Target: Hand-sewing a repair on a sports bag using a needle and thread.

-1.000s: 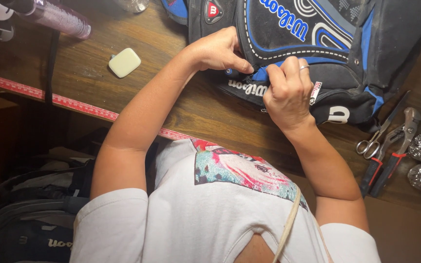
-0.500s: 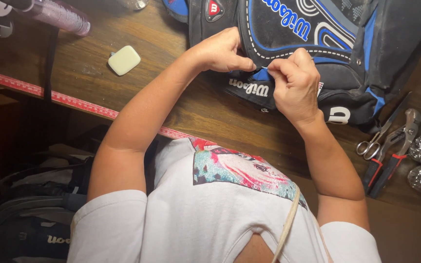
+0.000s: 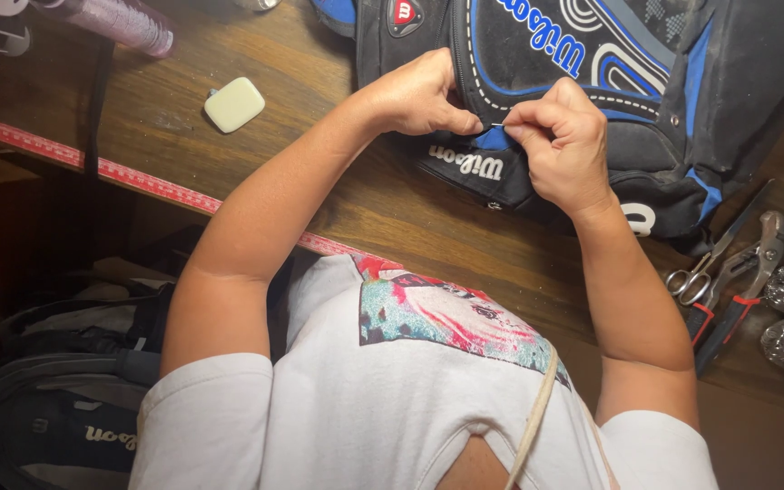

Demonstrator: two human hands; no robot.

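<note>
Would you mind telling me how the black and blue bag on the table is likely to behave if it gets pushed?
The black and blue bag is fabric and sags over the wooden table, so it would probably buckle rather than slide stiffly. Lying flat, it seems unlikely to roll or tip. The left hand and right hand pinching its seam would likely anchor it.

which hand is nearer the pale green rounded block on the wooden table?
Left. The left hand grips the black and blue bag just right of the pale green rounded block; the right hand lies farther along the bag.

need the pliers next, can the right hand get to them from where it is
Probably yes. The right hand pinches a needle at the black and blue bag, and the pliers lie uncovered on the table beside that forearm, scissors alongside.
</note>
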